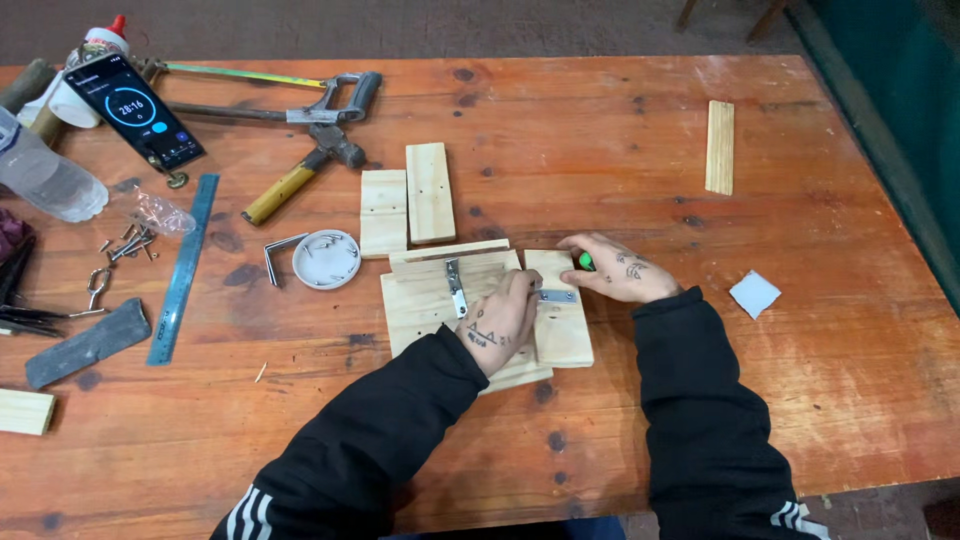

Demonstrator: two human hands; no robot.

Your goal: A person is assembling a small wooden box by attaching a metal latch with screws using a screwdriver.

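Pine boards [440, 300] lie at the middle of the frame on a reddish wooden table [780, 400], with 2 small metal brackets [456, 285] on them. The left hand [500, 318] presses down on the boards beside the flat bracket [556, 296], fingers curled together on the wood. The right hand [618, 272], just right of it, is closed on a green-handled tool [585, 261], only the handle's end showing.

Above the boards sit 2 loose pine blocks [410, 205]. Left of centre stands a white dish [326, 259] of screws beside a hex key [280, 255]. In the upper left lie a hacksaw [290, 100], a hammer [300, 170], a phone [134, 110] and a blue ruler [184, 265]. A narrow wood strip [719, 146] rests at upper right, a white paper square [754, 294] at right.
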